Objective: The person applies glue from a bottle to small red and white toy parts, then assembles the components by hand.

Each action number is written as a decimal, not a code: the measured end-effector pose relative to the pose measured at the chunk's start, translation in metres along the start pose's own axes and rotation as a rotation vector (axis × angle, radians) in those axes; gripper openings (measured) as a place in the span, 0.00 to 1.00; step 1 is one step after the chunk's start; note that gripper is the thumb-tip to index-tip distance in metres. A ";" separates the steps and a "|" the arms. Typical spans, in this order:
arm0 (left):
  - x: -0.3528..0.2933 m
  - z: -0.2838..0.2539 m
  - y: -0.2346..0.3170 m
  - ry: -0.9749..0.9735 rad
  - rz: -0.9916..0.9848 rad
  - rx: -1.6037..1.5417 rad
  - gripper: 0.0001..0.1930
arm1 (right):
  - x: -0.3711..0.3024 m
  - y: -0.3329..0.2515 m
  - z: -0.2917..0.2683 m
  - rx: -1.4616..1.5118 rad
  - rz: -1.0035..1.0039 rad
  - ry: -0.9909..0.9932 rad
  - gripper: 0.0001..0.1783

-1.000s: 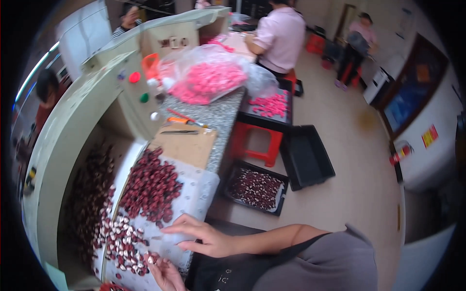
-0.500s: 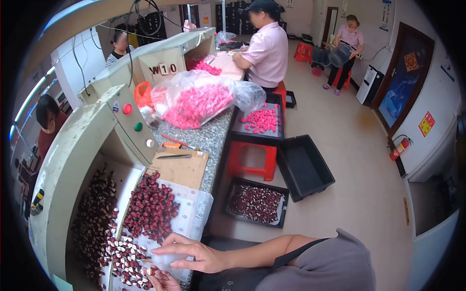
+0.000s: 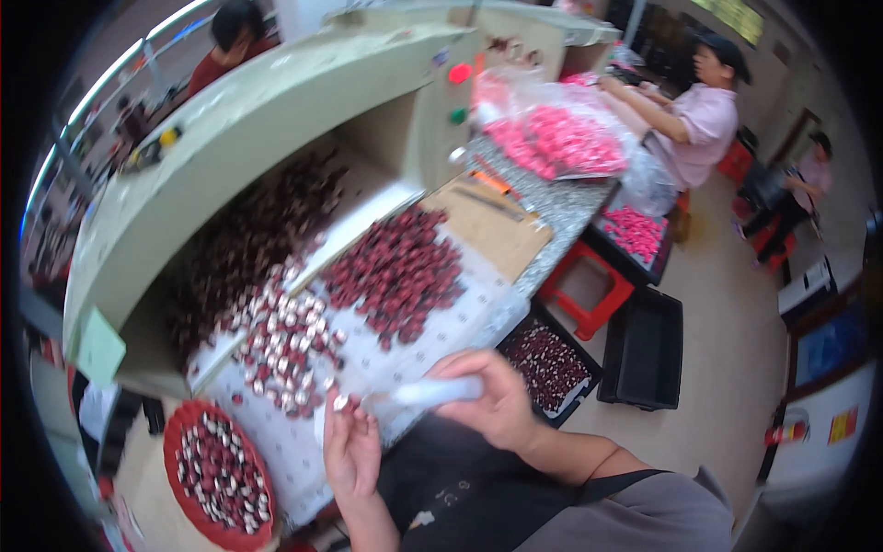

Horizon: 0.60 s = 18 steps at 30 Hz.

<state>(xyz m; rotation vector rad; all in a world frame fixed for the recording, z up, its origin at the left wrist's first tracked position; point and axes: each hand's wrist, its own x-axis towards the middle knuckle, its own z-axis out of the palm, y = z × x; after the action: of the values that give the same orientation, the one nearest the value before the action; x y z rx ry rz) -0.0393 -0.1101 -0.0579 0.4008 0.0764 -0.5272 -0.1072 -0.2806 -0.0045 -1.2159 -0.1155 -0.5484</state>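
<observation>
Left hand (image 3: 353,455), head view, pinches a small red-and-white piece (image 3: 342,403) at its fingertips; right hand (image 3: 499,400) is wrapped round a pale bottle (image 3: 440,391), long axis nearly level. Piece sits left of the right hand, and I see the bottle's narrow tip pointing at it, close by; contact, I can't tell.

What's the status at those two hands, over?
Left hand pinching a small red-and-white piece. Right hand gripping a pale narrow-tipped bottle, tip toward the piece. Nearest clutter: loose red-and-white pieces on patterned white paper.
</observation>
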 end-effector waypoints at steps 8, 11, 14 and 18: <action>0.007 0.005 -0.012 -0.098 -0.103 -0.059 0.20 | 0.004 -0.009 -0.003 0.164 0.004 0.225 0.18; 0.004 0.003 -0.013 -0.083 -0.166 -0.048 0.19 | 0.001 0.000 0.003 0.073 -0.062 0.207 0.19; 0.004 0.005 -0.014 -0.150 -0.176 -0.086 0.18 | -0.005 0.004 0.004 -0.174 -0.205 0.145 0.22; 0.000 0.005 -0.018 -0.166 -0.196 -0.092 0.18 | -0.012 0.007 0.004 -0.441 -0.370 -0.081 0.24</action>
<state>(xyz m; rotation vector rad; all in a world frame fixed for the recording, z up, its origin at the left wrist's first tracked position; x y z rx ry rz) -0.0486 -0.1267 -0.0598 0.2599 -0.0201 -0.7460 -0.1136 -0.2708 -0.0138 -1.6614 -0.3041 -0.8781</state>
